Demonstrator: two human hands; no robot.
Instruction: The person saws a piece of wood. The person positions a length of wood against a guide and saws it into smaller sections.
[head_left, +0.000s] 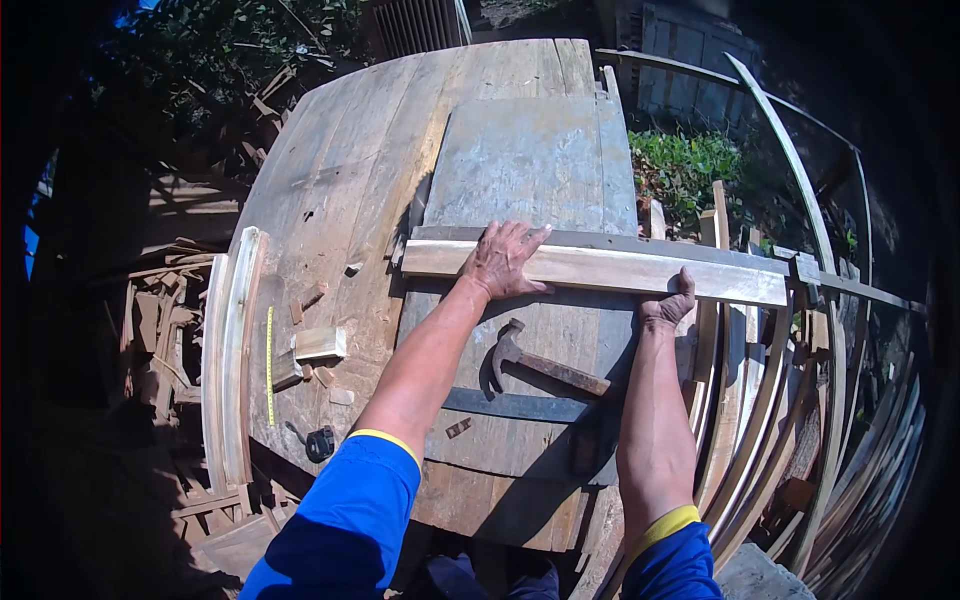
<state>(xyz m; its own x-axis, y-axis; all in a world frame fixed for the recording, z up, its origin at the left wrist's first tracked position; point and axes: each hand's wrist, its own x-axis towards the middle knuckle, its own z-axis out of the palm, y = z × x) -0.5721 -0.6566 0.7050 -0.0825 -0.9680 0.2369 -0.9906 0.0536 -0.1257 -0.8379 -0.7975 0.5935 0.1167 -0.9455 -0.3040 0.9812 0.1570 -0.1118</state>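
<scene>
Long pale wooden strip (600, 270) lies across workbench (340, 170), 9-to-3 o'clock. Left hand (503, 260) flat on top, fingers spread. Right hand (668, 306) curled, gripping near edge. Strip judged stiff, light, splintery; hold near middle. Hammer (545, 366) at 6 o'clock.

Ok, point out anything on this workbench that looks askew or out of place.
The pale wooden strip under the left hand and right hand sticks out past the workbench edge on the right. Wood scraps lie scattered at left. The hammer lies flat; nothing looks broken.
</scene>
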